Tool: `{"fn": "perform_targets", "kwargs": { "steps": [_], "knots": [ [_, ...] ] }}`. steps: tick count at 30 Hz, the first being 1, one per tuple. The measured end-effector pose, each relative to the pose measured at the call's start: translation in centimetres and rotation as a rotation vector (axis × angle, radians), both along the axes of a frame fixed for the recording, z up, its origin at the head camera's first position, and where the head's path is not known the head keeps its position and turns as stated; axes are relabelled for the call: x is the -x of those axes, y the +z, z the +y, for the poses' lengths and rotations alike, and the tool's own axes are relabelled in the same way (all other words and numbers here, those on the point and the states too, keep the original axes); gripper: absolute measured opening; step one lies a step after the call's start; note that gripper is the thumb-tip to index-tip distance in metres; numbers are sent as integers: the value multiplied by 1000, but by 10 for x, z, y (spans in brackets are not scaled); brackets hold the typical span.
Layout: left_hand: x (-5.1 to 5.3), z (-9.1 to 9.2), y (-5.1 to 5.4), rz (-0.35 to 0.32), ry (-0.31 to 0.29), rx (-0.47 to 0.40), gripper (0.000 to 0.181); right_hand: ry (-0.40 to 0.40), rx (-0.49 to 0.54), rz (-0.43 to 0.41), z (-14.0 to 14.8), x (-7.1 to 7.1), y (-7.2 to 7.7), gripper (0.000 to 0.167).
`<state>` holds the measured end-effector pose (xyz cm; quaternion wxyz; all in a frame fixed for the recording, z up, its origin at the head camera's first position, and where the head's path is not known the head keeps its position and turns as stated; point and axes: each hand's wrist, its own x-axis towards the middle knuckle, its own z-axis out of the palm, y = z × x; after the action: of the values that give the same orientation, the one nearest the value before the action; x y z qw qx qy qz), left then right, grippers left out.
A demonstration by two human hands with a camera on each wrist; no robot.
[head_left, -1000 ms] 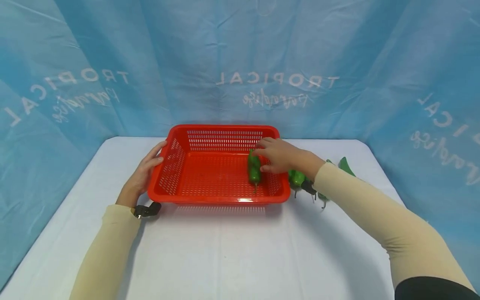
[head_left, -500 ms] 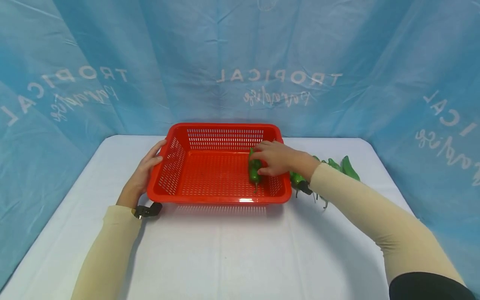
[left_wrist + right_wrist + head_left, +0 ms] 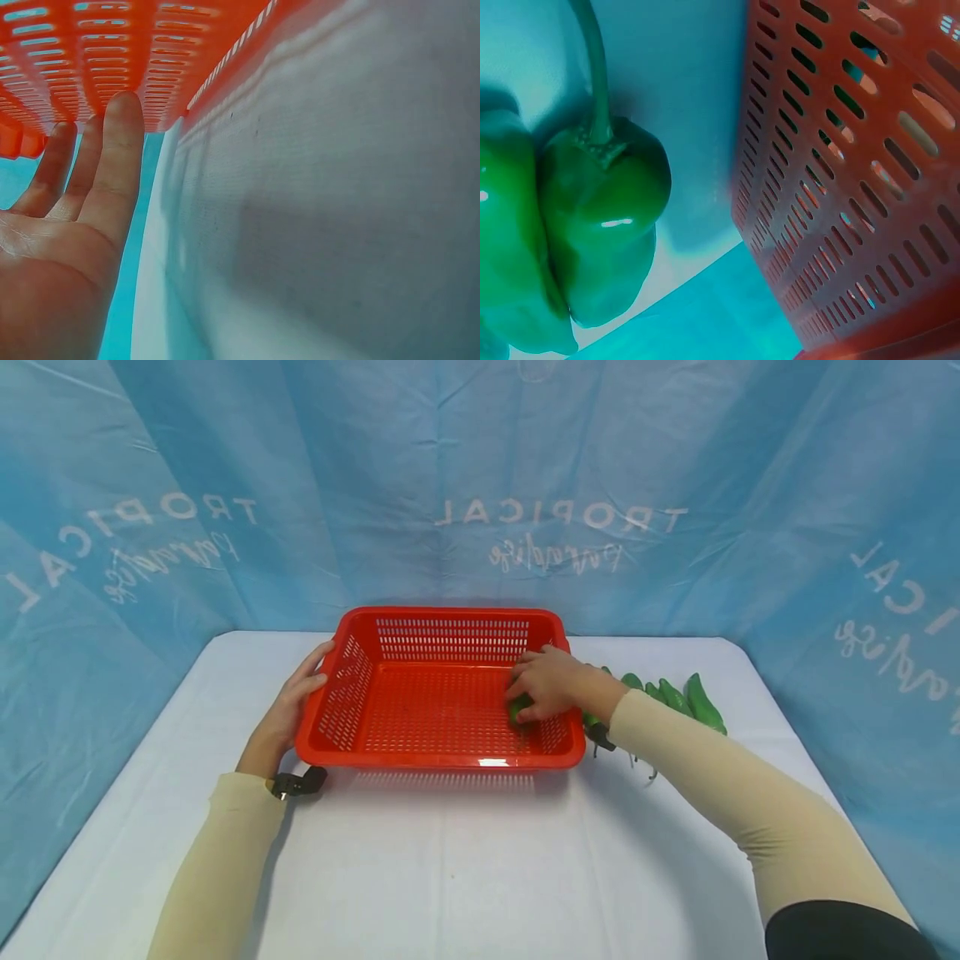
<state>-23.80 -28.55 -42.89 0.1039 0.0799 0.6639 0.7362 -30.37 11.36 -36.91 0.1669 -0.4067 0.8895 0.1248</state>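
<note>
A red plastic basket (image 3: 420,760) with slotted walls stands on the white table. My left hand (image 3: 288,706) is at its left side; in the left wrist view, straight fingers (image 3: 112,165) touch the slotted outer wall. My right hand (image 3: 551,681) reaches over the right rim into the basket. Its fingers are curled round a green pepper (image 3: 517,710) near the right wall, hiding most of it. Beneath my right forearm, several green peppers (image 3: 703,703) lie outside the basket. Two of them, one a plump pepper (image 3: 604,202) with its stem, show closely in the right wrist view.
The white table (image 3: 442,860) stretches in front of the basket. Behind it and along both sides hangs a blue printed cloth (image 3: 360,460). The basket's slotted right wall (image 3: 840,187) stands between the outside peppers and the basket's inside.
My right hand has closed over the pepper in the basket and drawn it slightly right. The right forearm has shifted left, uncovering more outside peppers. My left hand stays at the basket.
</note>
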Motion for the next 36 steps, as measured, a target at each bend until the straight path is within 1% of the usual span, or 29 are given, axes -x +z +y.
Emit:
{"fn": "perform_targets", "kwargs": {
  "steps": [7, 13, 19, 24, 27, 30, 32, 36],
  "knots": [
    [1, 0, 1, -12, -5, -3, 58, -43, 5, -35, -2, 0, 1, 51],
    [2, 0, 0, 1, -7, 5, 58, -38, 10, -55, -1, -1, 2, 49],
    [1, -2, -1, -8, 6, 12, 59, -44, 11, -68, -2, 1, 1, 51],
    [2, -1, 0, 1, -10, 4, 59, -34, 28, -64, 0, 1, 2, 49],
    [3, 0, 1, 8, -14, -7, 58, -11, 80, -53, 3, 0, 5, 46],
    [3, 0, 2, 12, -13, -29, 58, 13, 157, -31, 7, -2, 7, 42],
    [3, 0, 2, 12, -13, -39, 58, 28, 220, -9, 11, -3, 8, 40],
    [2, 0, 1, 11, -11, -31, 58, 62, 334, 52, 21, -5, 11, 36]
  ]
}}
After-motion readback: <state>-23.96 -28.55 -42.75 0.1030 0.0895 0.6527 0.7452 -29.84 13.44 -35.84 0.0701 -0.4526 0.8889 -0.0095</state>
